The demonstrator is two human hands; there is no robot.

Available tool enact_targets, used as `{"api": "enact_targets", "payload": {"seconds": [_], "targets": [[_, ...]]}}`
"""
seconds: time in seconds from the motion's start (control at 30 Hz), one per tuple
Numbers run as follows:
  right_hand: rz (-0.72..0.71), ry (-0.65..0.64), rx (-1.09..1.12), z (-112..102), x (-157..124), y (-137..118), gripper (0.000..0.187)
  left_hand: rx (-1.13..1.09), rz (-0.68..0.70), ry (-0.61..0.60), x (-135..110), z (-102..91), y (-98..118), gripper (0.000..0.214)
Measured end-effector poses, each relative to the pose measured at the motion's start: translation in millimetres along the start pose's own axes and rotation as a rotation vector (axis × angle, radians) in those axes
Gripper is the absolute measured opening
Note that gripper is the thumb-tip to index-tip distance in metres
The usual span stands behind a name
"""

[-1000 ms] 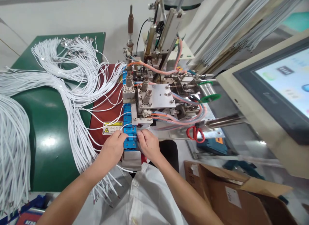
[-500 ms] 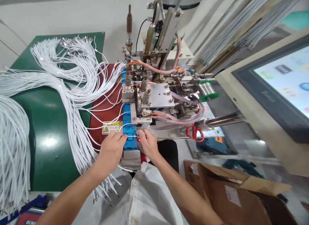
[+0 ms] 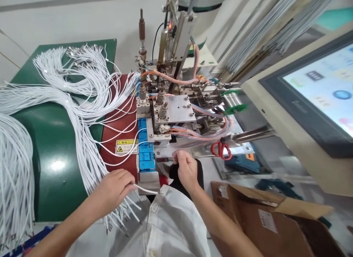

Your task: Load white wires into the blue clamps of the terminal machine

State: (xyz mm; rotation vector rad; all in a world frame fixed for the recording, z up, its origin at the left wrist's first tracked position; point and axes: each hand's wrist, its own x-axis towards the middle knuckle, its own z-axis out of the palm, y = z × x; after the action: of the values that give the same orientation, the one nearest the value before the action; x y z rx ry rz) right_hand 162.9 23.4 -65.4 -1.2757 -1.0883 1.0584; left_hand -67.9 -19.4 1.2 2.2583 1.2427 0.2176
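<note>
My left hand is closed on the end of a thin white cable, pinched between thumb and fingers just left of the machine's metal end plate. My right hand hovers in front of the machine's front edge with fingers curled; what it holds, if anything, I cannot make out. Between the hands runs the row of blue clamp blocks, with white cables laid across it. More loose cable ends hang below my left hand.
Big bundles of white cables cover the green table. The machine head with hoses stands behind the blue blocks. Red scissors lie right of it. A touchscreen is at right, an open cardboard box at lower right.
Both hands have left the blue clamp blocks. My left hand drew back toward me and now pinches a cable end; my right hand moved right and slightly back.
</note>
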Motion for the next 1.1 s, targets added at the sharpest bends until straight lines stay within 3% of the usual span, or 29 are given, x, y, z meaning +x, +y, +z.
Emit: {"api": "enact_targets", "payload": {"seconds": [0.13, 0.2, 0.33, 0.47, 0.67, 0.83, 1.1], "targets": [[-0.062, -0.202, 0.145, 2, -19, -11, 0.034, -0.105, -0.104, 0.212, 21, 11.9, 18, 0.011], [-0.100, -0.235, 0.160, 2, -25, -17, 0.025, -0.105, -0.117, 0.299, 31, 18.1, 24, 0.011], [-0.103, -0.215, -0.008, 3, -24, -30, 0.005, -0.150, -0.108, 0.349, 42, 24.7, 31, 0.009], [-0.103, -0.268, -0.064, 9, -19, -36, 0.007, -0.251, -0.103, 0.403, 48, 26.4, 36, 0.017], [-0.023, -0.058, -0.004, 20, -26, -34, 0.009, -0.366, -0.146, 0.535, 54, 28.3, 38, 0.015], [-0.164, -0.047, -0.162, 25, -30, -39, 0.006, -0.358, -0.149, 0.521, 52, 31.1, 37, 0.017], [-0.177, -0.027, -0.204, 31, -31, -41, 0.007, -0.364, -0.199, 0.628, 53, 39.4, 37, 0.014]]}}
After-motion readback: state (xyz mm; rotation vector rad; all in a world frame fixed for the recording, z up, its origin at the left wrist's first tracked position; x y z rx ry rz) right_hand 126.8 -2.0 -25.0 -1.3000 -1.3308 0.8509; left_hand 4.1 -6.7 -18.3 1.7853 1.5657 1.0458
